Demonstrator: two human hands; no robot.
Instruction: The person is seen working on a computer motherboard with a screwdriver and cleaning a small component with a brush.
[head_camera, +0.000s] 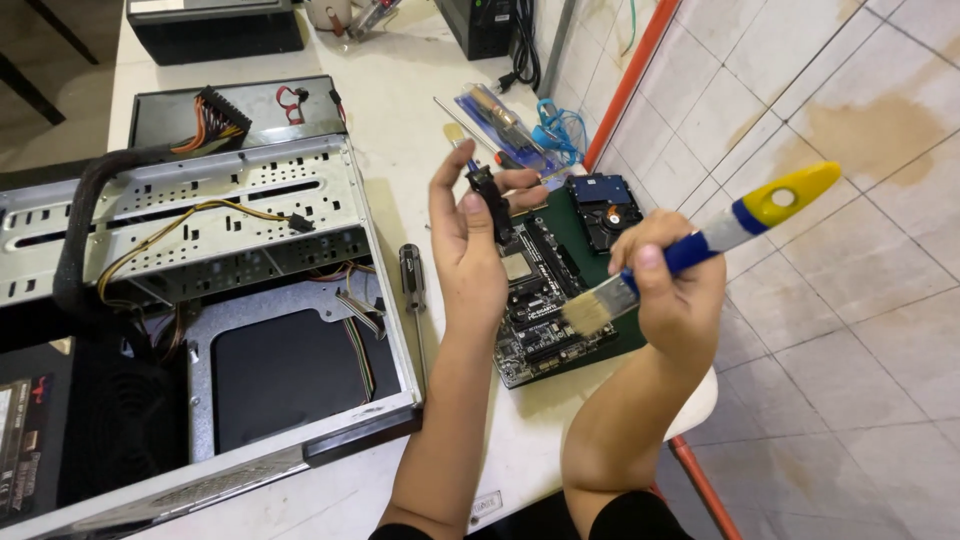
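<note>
Black, narrow part (489, 203) pinched upright in your left hand (470, 250); your right hand (675, 290) is closed round a blue-and-yellow paintbrush (700, 245), bristles near the motherboard (545, 300) below. Board is out of the opened PC case (200, 300), so dusting looks partway. What the black part is, unclear; case's left side cut off.

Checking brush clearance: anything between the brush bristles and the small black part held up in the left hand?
Nothing visible. The paintbrush in the right hand has its bristles in open air right of the black part pinched in the left hand; only the motherboard lies below.
</note>
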